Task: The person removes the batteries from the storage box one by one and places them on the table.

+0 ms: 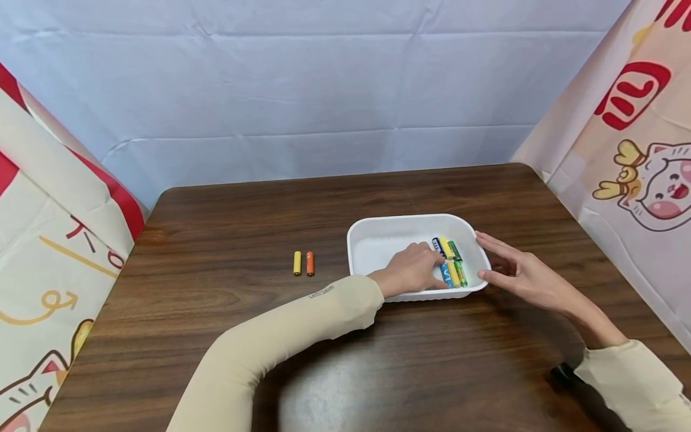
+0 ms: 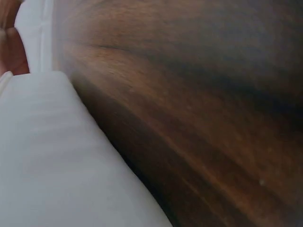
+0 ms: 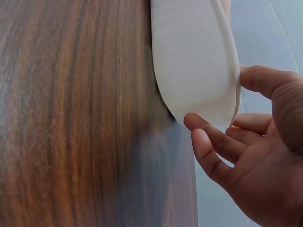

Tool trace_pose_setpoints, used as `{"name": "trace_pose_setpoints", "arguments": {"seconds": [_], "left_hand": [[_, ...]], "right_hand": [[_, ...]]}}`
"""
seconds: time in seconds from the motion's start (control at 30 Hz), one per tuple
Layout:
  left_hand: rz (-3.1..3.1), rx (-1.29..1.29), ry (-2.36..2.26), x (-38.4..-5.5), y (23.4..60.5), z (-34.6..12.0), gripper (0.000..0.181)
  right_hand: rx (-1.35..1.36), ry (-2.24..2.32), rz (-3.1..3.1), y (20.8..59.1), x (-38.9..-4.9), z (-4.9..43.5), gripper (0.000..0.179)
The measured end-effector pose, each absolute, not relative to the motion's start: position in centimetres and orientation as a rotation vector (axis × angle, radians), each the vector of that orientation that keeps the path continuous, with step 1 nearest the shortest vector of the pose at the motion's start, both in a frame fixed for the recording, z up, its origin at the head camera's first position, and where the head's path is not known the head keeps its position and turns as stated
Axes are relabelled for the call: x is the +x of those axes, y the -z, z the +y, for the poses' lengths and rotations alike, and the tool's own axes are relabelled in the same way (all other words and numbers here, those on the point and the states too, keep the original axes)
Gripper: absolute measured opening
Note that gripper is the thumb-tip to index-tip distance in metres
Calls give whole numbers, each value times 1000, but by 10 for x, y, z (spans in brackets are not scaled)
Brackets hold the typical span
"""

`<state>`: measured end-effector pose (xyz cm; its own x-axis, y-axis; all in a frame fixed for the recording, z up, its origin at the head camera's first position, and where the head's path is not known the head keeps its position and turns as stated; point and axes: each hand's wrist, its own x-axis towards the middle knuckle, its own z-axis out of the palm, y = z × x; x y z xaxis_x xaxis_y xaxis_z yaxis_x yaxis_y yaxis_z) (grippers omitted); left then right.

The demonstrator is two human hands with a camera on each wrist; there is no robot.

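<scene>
A white plastic tray (image 1: 372, 225) stands on the wooden table. Several batteries lie in two short rows at its right end, among them a light blue battery (image 1: 446, 275), a yellow battery (image 1: 453, 273) and a green battery (image 1: 460, 273). My left hand (image 1: 412, 267) reaches into the tray and pinches the light blue battery, index finger by its far end and thumb by its near end. With fingers spread and fairly straight, my right hand (image 3: 265, 161) touches the outside and rim of the tray's right end.
Left of the tray, a yellow battery (image 1: 297, 263) and an orange battery (image 1: 310, 263) lie side by side on the table (image 1: 227, 228). A small black object (image 1: 564, 375) is beside the right sleeve. Pale cloth (image 1: 324, 90) hangs behind the table, printed cloth at both sides.
</scene>
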<state>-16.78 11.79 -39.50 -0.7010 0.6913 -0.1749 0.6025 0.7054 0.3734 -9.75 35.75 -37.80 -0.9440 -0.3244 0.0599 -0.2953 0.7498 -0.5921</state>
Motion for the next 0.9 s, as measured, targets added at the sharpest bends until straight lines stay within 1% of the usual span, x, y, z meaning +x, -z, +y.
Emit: {"name": "trace_pose_setpoints", "arguments": {"seconds": [0.9], "left_hand": [[2691, 1014, -357, -171, 405, 124, 60]], "right_hand": [[-542, 996, 2887, 379, -99, 357, 72]]}}
